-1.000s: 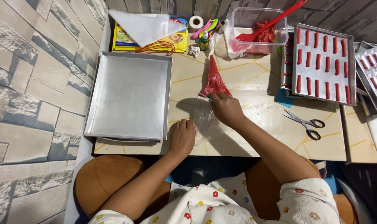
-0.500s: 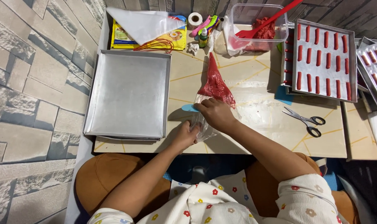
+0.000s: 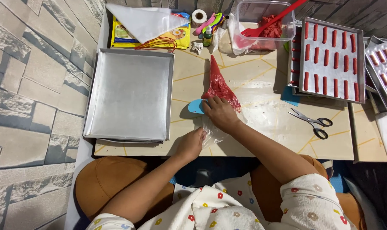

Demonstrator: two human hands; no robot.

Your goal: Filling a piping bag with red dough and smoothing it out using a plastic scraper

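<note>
A clear piping bag filled with red paste lies flat on the low table, its point aimed away from me. My right hand presses a light blue scraper against the bag's wide end. My left hand pinches the bag's empty clear tail near the table's front edge.
An empty metal baking tray sits at left. Scissors lie to the right. A tray of red piped sticks stands at the back right, behind it a clear tub of red paste with a red spatula. Spare bags, tape and packets line the far edge.
The right hand moved from the bag's middle toward me to its wide end, now with the blue scraper. The left hand closed on the bag's tail.
</note>
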